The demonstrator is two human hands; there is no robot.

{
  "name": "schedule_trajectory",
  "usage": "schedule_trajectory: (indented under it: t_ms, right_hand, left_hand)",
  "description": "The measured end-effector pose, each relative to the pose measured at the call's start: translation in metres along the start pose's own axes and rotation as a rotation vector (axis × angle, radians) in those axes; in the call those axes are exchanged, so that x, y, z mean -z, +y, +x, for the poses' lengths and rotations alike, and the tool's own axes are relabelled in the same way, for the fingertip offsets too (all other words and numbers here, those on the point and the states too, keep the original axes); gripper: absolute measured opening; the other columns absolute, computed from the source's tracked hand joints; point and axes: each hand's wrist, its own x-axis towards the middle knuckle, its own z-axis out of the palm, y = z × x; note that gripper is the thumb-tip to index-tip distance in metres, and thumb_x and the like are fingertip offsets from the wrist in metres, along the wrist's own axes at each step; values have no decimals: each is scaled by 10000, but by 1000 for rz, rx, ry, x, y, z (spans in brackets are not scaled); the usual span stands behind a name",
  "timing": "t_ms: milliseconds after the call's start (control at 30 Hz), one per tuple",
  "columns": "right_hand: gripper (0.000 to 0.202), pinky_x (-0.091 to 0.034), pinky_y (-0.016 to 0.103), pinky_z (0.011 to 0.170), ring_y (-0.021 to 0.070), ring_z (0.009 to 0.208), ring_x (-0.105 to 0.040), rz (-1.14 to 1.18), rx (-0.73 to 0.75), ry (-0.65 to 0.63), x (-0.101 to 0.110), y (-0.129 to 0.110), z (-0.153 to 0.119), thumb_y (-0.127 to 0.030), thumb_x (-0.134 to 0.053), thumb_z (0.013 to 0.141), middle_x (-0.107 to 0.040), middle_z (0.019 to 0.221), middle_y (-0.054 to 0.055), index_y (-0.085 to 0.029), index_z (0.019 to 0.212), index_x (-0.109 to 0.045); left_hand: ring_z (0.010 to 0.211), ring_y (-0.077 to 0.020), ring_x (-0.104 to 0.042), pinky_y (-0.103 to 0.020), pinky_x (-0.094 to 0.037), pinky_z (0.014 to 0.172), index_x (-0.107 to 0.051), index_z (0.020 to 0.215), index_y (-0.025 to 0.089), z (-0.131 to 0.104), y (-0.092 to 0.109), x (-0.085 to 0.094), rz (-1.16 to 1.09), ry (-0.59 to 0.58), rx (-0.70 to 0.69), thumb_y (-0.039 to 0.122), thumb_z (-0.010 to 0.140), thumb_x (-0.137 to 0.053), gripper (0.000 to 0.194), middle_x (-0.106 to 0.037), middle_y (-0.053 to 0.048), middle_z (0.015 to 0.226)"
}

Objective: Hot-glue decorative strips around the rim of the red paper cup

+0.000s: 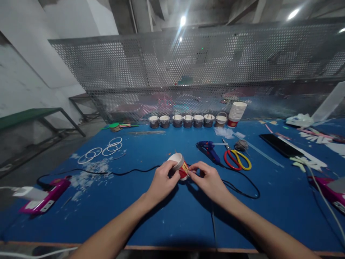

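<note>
A small paper cup (176, 158), white at the rim and red with a yellow label lower down, is tilted over the blue table, its mouth toward the upper left. My left hand (165, 177) grips it around the rim side, thumb and fingers closed. My right hand (206, 177) has its fingertips pinched against the cup's lower side, by the label. Whether anything small is between those fingertips is hidden. Beyond my right hand lie a blue glue gun (211, 150), scissors (237, 159) with red and yellow handles and a ball of grey yarn (241, 145).
Several dark, handled little buckets (188, 121) line the back beside a stack of paper cups (237, 112). White rings (90, 155) and scraps lie left. Magenta power strips (50, 196) sit at both sides. A black cable (129, 172) crosses behind my hands; a phone (280, 145) lies right.
</note>
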Motion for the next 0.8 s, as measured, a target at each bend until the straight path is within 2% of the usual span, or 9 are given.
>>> schedule_trajectory:
  t_ms: [100,333,600,800]
  right_hand:
    - [133,-393,261,574,141,632,-548,-80,115,43,2,1,-2,-266,-585,852,-622,717,8,-206,783,-682]
    - [148,-403,252,589,137,631,-553,-77,157,116,0,2,-1,-230,-572,855,-601,692,6,-194,747,-667]
    - [147,-398,247,569,136,612,-550,-96,114,118,-2,4,-4,-231,-579,829,-584,665,-5,-198,697,-635]
    - [154,-386,242,542,133,594,-534,-112,101,124,-2,2,-4,-237,-573,818,-582,656,-5,-202,674,-614]
  left_hand:
    - [631,-140,-525,-234,-405,618,-633,762,176,1,4,0,-101,-81,99,189,720,-499,141,-622,9,688]
    - [550,-115,-448,-224,-363,553,-608,673,171,1,11,1,-224,-188,219,248,720,-528,120,-522,41,571]
    - [523,-113,-456,-220,-363,513,-572,646,175,1,14,3,-249,-220,251,281,728,-542,138,-512,40,543]
    - [525,-107,-425,-213,-347,506,-527,600,182,1,15,3,-233,-223,227,263,704,-513,132,-478,41,541]
